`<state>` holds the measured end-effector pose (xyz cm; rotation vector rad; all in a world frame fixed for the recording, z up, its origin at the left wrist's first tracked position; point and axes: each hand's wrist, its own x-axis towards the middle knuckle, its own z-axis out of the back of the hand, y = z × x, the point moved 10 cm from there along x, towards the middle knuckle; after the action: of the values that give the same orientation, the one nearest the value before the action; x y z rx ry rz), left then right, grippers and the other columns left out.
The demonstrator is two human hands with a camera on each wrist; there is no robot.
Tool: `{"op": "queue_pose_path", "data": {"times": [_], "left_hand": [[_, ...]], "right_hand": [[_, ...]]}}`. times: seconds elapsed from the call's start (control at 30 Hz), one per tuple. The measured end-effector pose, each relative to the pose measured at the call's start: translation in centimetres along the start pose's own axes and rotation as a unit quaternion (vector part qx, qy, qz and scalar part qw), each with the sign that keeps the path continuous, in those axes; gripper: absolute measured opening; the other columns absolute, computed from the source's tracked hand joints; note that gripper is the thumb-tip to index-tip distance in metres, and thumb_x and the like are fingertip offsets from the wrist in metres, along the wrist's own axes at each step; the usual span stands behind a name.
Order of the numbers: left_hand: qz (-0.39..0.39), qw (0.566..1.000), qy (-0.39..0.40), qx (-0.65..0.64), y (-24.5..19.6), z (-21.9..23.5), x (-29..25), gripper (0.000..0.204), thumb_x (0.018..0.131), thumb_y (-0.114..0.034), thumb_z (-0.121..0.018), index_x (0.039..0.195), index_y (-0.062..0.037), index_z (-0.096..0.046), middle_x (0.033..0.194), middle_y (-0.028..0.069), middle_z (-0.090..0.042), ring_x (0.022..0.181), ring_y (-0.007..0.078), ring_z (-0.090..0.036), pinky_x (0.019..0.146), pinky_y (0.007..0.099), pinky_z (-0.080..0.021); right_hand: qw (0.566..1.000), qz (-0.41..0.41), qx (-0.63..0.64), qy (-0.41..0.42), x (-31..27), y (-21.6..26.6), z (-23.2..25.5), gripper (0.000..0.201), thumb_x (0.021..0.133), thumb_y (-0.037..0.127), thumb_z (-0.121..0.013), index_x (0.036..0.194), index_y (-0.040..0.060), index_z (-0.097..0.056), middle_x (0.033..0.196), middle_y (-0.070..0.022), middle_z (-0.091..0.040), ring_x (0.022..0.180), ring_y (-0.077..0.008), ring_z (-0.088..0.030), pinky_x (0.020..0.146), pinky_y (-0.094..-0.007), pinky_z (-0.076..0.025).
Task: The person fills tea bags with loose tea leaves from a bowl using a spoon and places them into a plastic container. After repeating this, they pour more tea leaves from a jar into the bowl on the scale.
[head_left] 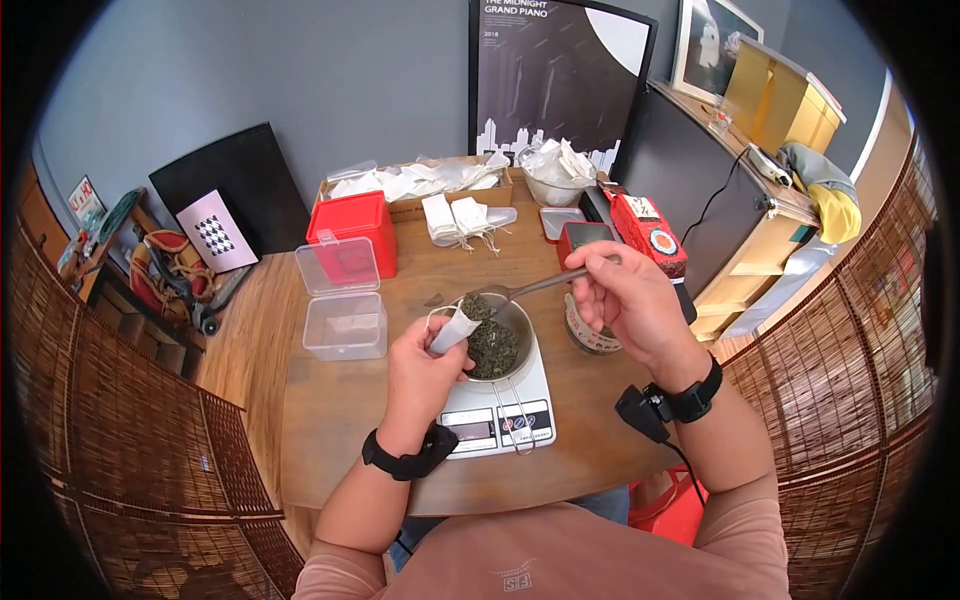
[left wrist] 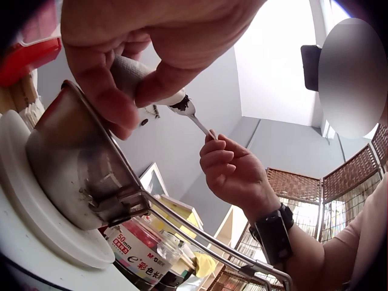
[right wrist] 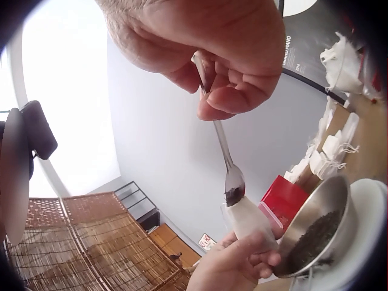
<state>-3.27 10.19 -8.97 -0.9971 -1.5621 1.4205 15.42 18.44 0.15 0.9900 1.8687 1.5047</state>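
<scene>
My left hand (head_left: pixel 424 372) grips a small white tea bag (head_left: pixel 455 330) over the left rim of a steel pan (head_left: pixel 526 330). Dark dried tea leaves (head_left: pixel 494 350) lie in the pan. With my right hand (head_left: pixel 632 302) I pinch the handle of a metal spoon (head_left: pixel 545 284); its bowl is at the mouth of the bag. In the right wrist view, dark leaves sit on the spoon (right wrist: pixel 234 182), right at the opening of the tea bag (right wrist: pixel 247 219). The pan stands on a white kitchen scale (head_left: pixel 540 392), its wire handle toward me.
An open clear plastic box (head_left: pixel 345 325) and a red container (head_left: pixel 365 225) stand to the left. Behind are filled white bags (head_left: pixel 460 218), a cardboard box (head_left: pixel 410 205) of bags and a bowl (head_left: pixel 556 185). A clear jar (head_left: pixel 590 335) and a red package (head_left: pixel 648 235) are at the right.
</scene>
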Motion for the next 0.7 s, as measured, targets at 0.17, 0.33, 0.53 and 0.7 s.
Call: {"op": "queue_pose_path", "data": {"times": [0.17,0.33,0.53,0.7], "left_hand": [[0.007,1.000,0.004,-0.015,0.4,-0.1,0.0,0.013,0.083,0.002,-0.059,0.096,0.0038,-0.057,0.083,0.0087,-0.063,0.061,0.0125,-0.062,0.048,0.0220,-0.049],[0.016,1.000,0.004,-0.023,0.5,-0.2,0.1,0.014,0.083,0.002,-0.059,0.097,0.0040,-0.057,0.084,0.0090,-0.063,0.061,0.0126,-0.063,0.048,0.0220,-0.049],[0.012,1.000,0.008,-0.016,-0.1,-0.5,0.0,0.017,0.083,0.002,-0.059,0.099,0.0041,-0.057,0.084,0.0075,-0.063,0.061,0.0125,-0.062,0.050,0.0220,-0.050],[0.006,0.999,0.028,0.043,-1.2,-1.1,0.1,0.019,0.081,0.002,-0.060,0.100,0.0032,-0.057,0.083,0.0061,-0.062,0.062,0.0115,-0.061,0.050,0.0224,-0.049]], "right_hand": [[0.999,0.010,-0.048,0.007,0.0,0.8,-0.8,0.018,0.095,0.019,-0.049,0.101,0.0039,-0.058,0.074,-0.0004,-0.058,0.059,-0.0063,-0.054,0.049,-0.0185,-0.041],[0.995,0.016,-0.092,0.017,0.3,1.2,-1.1,0.019,0.095,0.018,-0.049,0.101,0.0039,-0.059,0.074,0.0001,-0.058,0.059,-0.0056,-0.054,0.050,-0.0181,-0.041],[0.989,0.030,-0.142,0.033,0.1,2.6,-2.3,0.019,0.094,0.018,-0.049,0.102,0.0032,-0.059,0.073,0.0004,-0.057,0.059,-0.0047,-0.053,0.049,-0.0177,-0.041],[0.988,0.023,-0.152,0.033,0.0,2.8,-2.7,0.019,0.095,0.017,-0.049,0.102,0.0030,-0.059,0.074,0.0002,-0.057,0.059,-0.0048,-0.053,0.049,-0.0178,-0.041]]}}
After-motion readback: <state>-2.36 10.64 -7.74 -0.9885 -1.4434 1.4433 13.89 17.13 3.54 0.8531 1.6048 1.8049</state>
